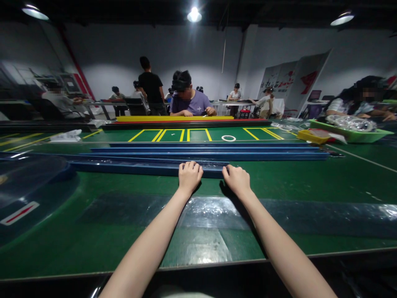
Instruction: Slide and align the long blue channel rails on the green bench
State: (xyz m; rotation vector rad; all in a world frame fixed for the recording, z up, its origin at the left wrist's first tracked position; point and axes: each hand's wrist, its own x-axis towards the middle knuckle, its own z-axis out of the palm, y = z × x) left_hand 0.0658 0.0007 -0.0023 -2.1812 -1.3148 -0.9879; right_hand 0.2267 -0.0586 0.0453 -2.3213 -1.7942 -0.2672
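Note:
A long blue channel rail (149,169) lies across the table in front of me, with shiny clear film along its trough. My left hand (190,178) is closed over the rail near its right part, fingers curled over the far side. At the rail's right end, my right hand (238,180) is closed with thumb and fingers on the tip; whether it also pinches the film is hidden. Behind it lie several more blue rails (263,155), side by side. Between my forearms and the rail, a wide strip of clear plastic film (214,211) stretches flat over the green table (124,252).
A dark blue translucent rounded piece (34,174) with a red arrow label (20,213) is at left. Farther back are yellow (173,118) and black rails (186,126), a white ring (228,138) and a green tray (353,131) of coiled film. A person (192,99) works opposite.

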